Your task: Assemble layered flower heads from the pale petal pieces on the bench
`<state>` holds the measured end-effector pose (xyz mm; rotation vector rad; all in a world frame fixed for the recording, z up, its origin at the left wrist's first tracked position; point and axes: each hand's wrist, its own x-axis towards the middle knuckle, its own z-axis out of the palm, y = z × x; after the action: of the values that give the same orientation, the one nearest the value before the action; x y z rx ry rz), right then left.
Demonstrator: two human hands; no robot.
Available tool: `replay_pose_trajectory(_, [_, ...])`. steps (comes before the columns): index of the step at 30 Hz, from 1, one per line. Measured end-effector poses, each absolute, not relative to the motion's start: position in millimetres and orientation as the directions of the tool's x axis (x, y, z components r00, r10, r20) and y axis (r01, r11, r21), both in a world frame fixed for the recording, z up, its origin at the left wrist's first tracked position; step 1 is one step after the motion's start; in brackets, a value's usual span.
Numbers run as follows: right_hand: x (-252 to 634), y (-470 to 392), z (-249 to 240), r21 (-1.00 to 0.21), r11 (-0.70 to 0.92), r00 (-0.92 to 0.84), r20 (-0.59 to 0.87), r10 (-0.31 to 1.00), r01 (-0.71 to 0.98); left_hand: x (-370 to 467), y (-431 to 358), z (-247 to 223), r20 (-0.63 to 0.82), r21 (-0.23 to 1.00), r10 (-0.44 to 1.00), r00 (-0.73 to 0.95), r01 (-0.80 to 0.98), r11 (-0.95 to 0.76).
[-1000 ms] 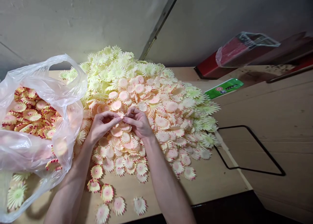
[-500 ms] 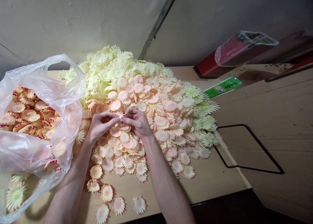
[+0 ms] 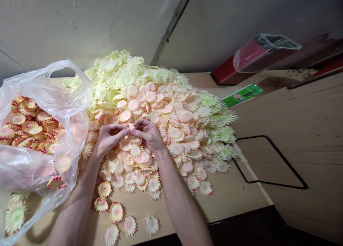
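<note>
Between the fingertips of both hands sits a small pale pink artificial flower petal piece (image 3: 130, 126), its fringed edge showing above the thumbs. My left hand (image 3: 112, 136) pinches it from the left, and my right hand (image 3: 147, 133) pinches it from the right. Both hands are just above a wide heap of similar pink-and-cream petal pieces (image 3: 175, 133). Behind and to the right of these, the heap turns to pale green-yellow petal pieces (image 3: 128, 76). Part of the held piece is hidden by the fingers.
At left lies an open clear plastic bag (image 3: 77, 131) of red-tipped petal pieces (image 3: 32, 126). Several loose pieces (image 3: 116, 212) lie on the table (image 3: 227, 199) near its front edge. Toward the right are a red box (image 3: 249, 62), a green packet (image 3: 242, 95) and a black wire frame (image 3: 288, 160).
The whole view has shifted very slightly left. Both hands keep their pinch on the petal piece, with hardly any other movement.
</note>
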<state>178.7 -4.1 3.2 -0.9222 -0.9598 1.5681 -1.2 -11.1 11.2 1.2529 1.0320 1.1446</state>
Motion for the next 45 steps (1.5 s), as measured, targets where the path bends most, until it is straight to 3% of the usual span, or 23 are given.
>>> replay_pose_trajectory(7, [178.4,-4.4,3.1,-0.931,-0.119,-0.196,-0.053,0.979,-0.345,-0.6,-9.9,9.8,0.027,0.995,0.988,0.152,-0.098,-0.012])
replay_pose_trajectory(13, [175.6,-6.2,1.2,-0.958,-0.075,-0.218,-0.013,0.976,-0.279,-3.4,-8.1,18.2,-0.044,0.871,0.978,0.205,-0.472,0.138])
replay_pose_trajectory(17, [174.7,-7.0,2.6,-0.958,-0.063,-0.187,-0.009,0.982,-0.281,-6.4,-5.9,20.3,0.000,0.816,0.984,0.180,-0.569,0.104])
replay_pose_trajectory(24, [172.2,-8.0,0.5,-0.971,-0.070,-0.179,-0.029,0.983,-0.229,-3.2,-7.5,13.3,0.055,0.829,0.963,0.266,-0.550,0.105])
replay_pose_trajectory(30, [175.8,-5.0,-2.7,-0.934,-0.081,-0.099,-0.049,0.994,-0.347,-5.2,-10.9,19.8,0.038,0.778,0.944,0.326,-0.603,0.177])
replay_pose_trajectory(34, [175.8,-3.9,-1.7,-0.902,-0.121,-0.082,-0.095,0.992,-0.415,-2.3,-10.8,18.0,0.041,0.844,0.940,0.338,-0.515,0.148])
replay_pose_trajectory(40, [173.1,-4.3,1.6,-0.915,-0.115,-0.051,-0.104,0.993,-0.387,2.1,-7.3,5.1,0.047,0.889,0.968,0.246,-0.453,0.072])
replay_pose_trajectory(45, [176.8,-3.0,5.3,-0.900,-0.019,-0.046,0.001,0.999,-0.435,0.1,-6.5,4.2,0.074,0.869,0.979,0.188,-0.494,0.029])
